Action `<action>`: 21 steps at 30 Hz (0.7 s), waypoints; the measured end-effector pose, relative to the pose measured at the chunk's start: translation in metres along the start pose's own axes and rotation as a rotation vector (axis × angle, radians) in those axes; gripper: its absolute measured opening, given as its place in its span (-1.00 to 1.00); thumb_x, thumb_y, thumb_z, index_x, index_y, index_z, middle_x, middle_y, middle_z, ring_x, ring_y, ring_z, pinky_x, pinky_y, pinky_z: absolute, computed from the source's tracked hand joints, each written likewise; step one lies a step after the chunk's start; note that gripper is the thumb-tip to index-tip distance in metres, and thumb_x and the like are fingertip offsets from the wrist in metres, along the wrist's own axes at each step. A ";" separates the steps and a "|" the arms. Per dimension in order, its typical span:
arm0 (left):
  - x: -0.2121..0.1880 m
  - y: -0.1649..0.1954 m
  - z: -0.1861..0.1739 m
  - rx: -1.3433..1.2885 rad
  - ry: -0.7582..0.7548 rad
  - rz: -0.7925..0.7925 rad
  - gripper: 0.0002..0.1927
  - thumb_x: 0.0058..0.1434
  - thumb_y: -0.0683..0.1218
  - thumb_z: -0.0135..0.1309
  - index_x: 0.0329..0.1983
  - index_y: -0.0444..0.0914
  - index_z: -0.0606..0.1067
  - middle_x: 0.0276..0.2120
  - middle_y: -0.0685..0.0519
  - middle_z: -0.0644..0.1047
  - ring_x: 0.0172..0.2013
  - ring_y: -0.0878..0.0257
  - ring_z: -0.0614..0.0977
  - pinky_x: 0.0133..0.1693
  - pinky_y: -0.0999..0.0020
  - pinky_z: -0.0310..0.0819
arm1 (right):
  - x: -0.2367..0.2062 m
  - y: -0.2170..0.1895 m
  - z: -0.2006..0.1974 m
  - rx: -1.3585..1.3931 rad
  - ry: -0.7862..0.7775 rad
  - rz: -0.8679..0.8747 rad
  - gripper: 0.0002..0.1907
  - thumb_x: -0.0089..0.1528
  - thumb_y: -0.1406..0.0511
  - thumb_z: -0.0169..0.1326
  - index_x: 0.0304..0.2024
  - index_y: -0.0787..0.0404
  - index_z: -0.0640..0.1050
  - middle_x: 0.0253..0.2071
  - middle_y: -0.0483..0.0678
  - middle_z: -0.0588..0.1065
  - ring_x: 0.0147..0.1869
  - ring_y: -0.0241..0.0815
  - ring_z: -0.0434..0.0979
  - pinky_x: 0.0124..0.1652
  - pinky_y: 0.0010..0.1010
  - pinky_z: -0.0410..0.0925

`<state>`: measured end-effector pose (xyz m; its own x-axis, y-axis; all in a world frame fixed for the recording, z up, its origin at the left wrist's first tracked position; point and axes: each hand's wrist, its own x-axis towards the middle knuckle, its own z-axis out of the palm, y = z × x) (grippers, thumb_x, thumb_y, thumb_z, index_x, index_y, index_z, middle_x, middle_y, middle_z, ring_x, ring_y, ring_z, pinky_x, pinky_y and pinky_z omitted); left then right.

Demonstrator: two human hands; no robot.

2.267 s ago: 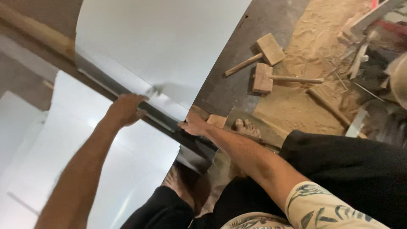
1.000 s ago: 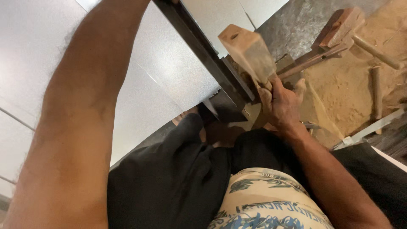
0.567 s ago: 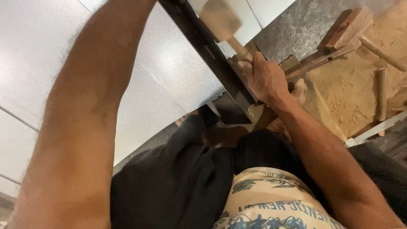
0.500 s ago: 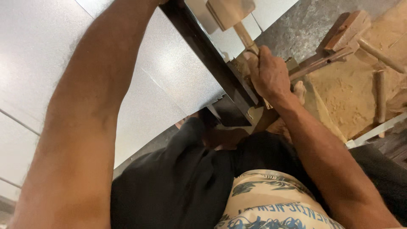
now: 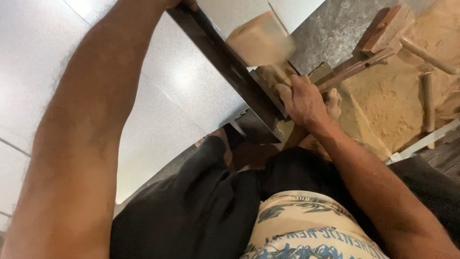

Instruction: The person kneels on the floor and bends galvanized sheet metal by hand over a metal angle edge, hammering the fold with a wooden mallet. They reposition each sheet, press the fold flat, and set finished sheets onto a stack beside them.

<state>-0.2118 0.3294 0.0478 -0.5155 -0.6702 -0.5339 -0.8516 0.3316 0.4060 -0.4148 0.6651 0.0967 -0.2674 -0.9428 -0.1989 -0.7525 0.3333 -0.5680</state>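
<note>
Below, a big white sheet (image 5: pixel 191 91) lies under a dark bar (image 5: pixel 225 67). Up top, the left hand (image 5: pixel 184 4) touches the bar, its grip cut off from view. The right hand (image 5: pixel 304 98) squeezes a blurry mallet (image 5: pixel 261 43), its head just above the fist, beside the bar.

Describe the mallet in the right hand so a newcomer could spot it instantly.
Start at the dark metal bar crossing the pale sheets. On its right side the right hand grips a wooden mallet. Unlike the mallets lying on the sawdust, this one is raised and motion-blurred.
</note>
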 end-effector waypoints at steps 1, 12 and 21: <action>0.003 0.000 -0.001 -0.004 -0.001 0.001 -0.64 0.17 0.15 0.36 -0.09 -0.12 0.63 -0.22 -0.09 0.62 -0.26 -0.02 0.64 -0.16 -0.03 0.55 | -0.002 0.003 0.000 -0.110 -0.017 -0.026 -0.59 0.49 0.07 -0.04 -0.15 0.33 0.47 -0.30 0.34 0.48 -0.25 0.41 0.50 -0.23 0.09 0.33; 0.032 -0.003 -0.004 0.164 -0.051 0.262 -0.75 0.25 0.01 0.27 -0.09 -0.21 0.63 -0.30 -0.04 0.66 -0.31 0.09 0.70 -0.19 0.06 0.65 | 0.023 -0.007 -0.012 0.006 -0.044 0.205 -0.56 0.49 0.06 -0.08 -0.17 0.34 0.48 -0.45 0.27 0.45 -0.37 0.23 0.47 -0.28 0.00 0.34; 0.043 -0.029 -0.039 -0.049 0.053 0.051 -0.77 0.28 0.09 0.23 -0.15 -0.12 0.64 -0.33 0.02 0.64 -0.31 0.13 0.68 -0.15 0.08 0.59 | 0.109 -0.053 0.020 0.080 -0.110 0.093 -0.53 0.48 -0.01 -0.21 -0.14 0.27 0.39 -0.54 -0.16 0.28 -0.57 -0.26 0.23 -0.58 -0.31 0.22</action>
<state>-0.2057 0.2648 0.0424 -0.5510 -0.6878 -0.4726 -0.8182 0.3340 0.4680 -0.3919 0.5440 0.0892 -0.2627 -0.9039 -0.3375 -0.6761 0.4220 -0.6040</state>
